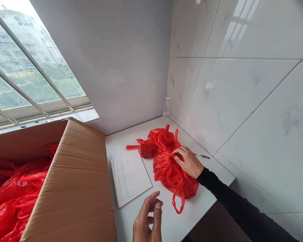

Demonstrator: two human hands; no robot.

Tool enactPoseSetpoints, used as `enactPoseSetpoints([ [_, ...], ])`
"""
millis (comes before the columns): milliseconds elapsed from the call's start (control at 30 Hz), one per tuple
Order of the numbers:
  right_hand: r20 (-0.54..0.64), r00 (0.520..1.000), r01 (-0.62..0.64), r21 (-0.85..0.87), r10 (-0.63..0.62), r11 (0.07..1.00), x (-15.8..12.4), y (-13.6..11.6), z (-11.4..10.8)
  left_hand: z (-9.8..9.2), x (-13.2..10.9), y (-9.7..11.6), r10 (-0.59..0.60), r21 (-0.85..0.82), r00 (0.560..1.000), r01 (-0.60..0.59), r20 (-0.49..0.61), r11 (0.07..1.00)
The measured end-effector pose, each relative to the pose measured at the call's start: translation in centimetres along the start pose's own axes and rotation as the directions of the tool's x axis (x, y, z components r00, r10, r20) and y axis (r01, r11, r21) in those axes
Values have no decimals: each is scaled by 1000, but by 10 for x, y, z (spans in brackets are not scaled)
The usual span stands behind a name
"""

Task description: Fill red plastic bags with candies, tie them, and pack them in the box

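Observation:
Several knotted red plastic bags lie bunched on the white table. My right hand [188, 160], in a black sleeve, reaches in from the right and pinches the gathered top of the nearest red plastic bag [170, 171]. A loop handle of that bag hangs toward the table's front. Behind it, touching it, sits another red plastic bag [148, 148]. My left hand [149, 218] hovers at the bottom of the view, apart from the bags, its fingers loosely curled and nothing visible in them. What the bags contain is hidden.
A cardboard box [75, 188] full of red bags stands at the left. Written papers [132, 178] lie on the table [166, 218]. A pen [203, 156] rests near the tiled wall, and a clear bottle [167, 109] stands in the corner. A barred window is upper left.

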State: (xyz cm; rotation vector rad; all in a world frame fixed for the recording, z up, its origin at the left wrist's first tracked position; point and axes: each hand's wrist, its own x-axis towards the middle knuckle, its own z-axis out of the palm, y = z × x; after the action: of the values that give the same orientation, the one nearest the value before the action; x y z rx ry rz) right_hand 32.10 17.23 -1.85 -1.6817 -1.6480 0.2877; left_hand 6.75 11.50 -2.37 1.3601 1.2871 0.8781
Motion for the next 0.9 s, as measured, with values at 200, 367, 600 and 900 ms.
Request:
enactPoseSetpoints([
  [200, -21, 999, 39, 175, -36, 984, -19, -44, -19, 11, 11, 24, 266, 179, 958, -245, -104, 953],
  [367, 74, 997, -65, 399, 38, 915, -44, -74, -19, 21, 4, 6, 435, 396, 900, -405, 13, 824],
  [600, 388, 914, -330, 542, 119, 773, -77, -82, -3, -10, -15, -36, 460, 474, 888, -409, 9, 780],
  [900, 369, 902, -371, 401, 223, 838, -73, -59, 30, -19, -38, -70, 590, 533, 802, -460, -95, 710],
])
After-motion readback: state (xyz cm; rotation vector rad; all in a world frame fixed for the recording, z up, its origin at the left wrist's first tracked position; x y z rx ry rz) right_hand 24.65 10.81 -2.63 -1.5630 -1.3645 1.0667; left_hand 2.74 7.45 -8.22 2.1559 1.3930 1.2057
